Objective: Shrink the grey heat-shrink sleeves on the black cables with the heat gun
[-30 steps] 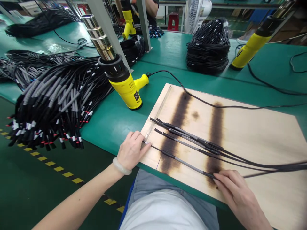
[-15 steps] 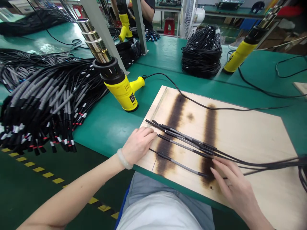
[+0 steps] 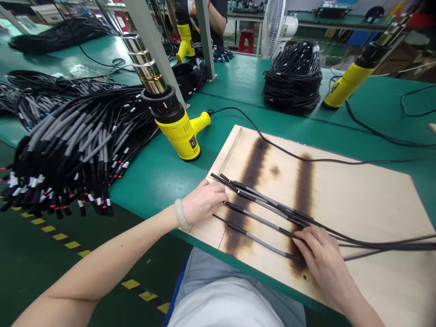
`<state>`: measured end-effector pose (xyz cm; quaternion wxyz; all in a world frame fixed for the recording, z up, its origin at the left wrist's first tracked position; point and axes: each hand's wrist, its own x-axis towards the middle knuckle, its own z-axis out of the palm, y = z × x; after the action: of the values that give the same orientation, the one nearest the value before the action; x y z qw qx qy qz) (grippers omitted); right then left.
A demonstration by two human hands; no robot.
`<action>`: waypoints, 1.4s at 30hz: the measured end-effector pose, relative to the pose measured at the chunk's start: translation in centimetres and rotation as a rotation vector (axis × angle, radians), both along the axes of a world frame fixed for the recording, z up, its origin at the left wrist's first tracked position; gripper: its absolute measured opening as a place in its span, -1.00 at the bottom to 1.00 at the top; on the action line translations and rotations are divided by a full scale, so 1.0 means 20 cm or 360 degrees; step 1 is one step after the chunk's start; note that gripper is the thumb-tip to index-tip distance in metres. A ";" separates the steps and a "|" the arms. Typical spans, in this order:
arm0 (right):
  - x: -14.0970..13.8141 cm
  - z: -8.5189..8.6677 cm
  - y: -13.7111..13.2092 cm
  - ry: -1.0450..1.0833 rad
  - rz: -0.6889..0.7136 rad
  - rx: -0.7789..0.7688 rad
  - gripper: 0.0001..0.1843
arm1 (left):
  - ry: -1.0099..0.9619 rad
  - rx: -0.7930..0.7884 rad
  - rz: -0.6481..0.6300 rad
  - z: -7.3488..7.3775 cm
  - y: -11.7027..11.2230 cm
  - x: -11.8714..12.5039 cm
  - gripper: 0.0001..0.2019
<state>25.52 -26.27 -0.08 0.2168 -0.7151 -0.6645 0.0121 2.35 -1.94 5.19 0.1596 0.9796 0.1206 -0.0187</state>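
Observation:
Several black cables with grey sleeved sections lie across a wooden board (image 3: 361, 200) that has two scorched dark stripes. My left hand (image 3: 206, 202) pinches the left end of one cable (image 3: 262, 221), second from my side of the board. Farther right, the fingers of my right hand (image 3: 318, 254) are closed on the same cable, at the black piece past its grey section. Nearest me, another cable (image 3: 259, 240) lies apart on the board. Beyond the held one, more cables (image 3: 269, 204) lie close together, running off to the right.
A yellow heat gun (image 3: 180, 131) stands nozzle-up left of the board, its cord crossing the board's far part. Sleeved cables (image 3: 78, 131) are heaped at left. A coiled cable bundle (image 3: 293, 79) and another heat gun (image 3: 350, 81) stand behind. A person (image 3: 216, 20) is across the table.
My right hand has moved slightly left and its fingers have closed on the cable. My left hand stays at the cable's left end. The whole view has shifted a little.

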 end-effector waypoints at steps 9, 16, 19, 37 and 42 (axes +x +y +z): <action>0.05 0.01 -0.02 -0.0051 0.0135 0.0040 -0.84 | 0.0072 -0.0206 0.0082 0.08 0.08 -0.11 -0.75; -0.06 0.03 0.07 0.0120 0.0214 0.0011 -0.86 | 0.0071 -0.0247 0.0109 0.09 0.17 -0.20 -0.69; -0.05 0.00 0.06 0.0125 0.0229 -0.0009 -0.87 | 0.0048 -0.0292 0.0070 0.07 0.19 -0.19 -0.68; 0.03 -0.01 -0.03 -0.0007 0.0078 -0.0037 -0.72 | 0.0106 -0.0124 -0.0030 0.01 0.16 -0.17 -0.62; 0.09 -0.05 -0.07 0.0031 0.0109 0.0000 -0.74 | 0.0151 -0.0035 -0.0015 0.00 0.16 -0.17 -0.61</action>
<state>27.26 -27.70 -1.11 0.2227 -0.6918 -0.6864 0.0263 -1.13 1.19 5.18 0.1643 0.9764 0.1231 -0.0671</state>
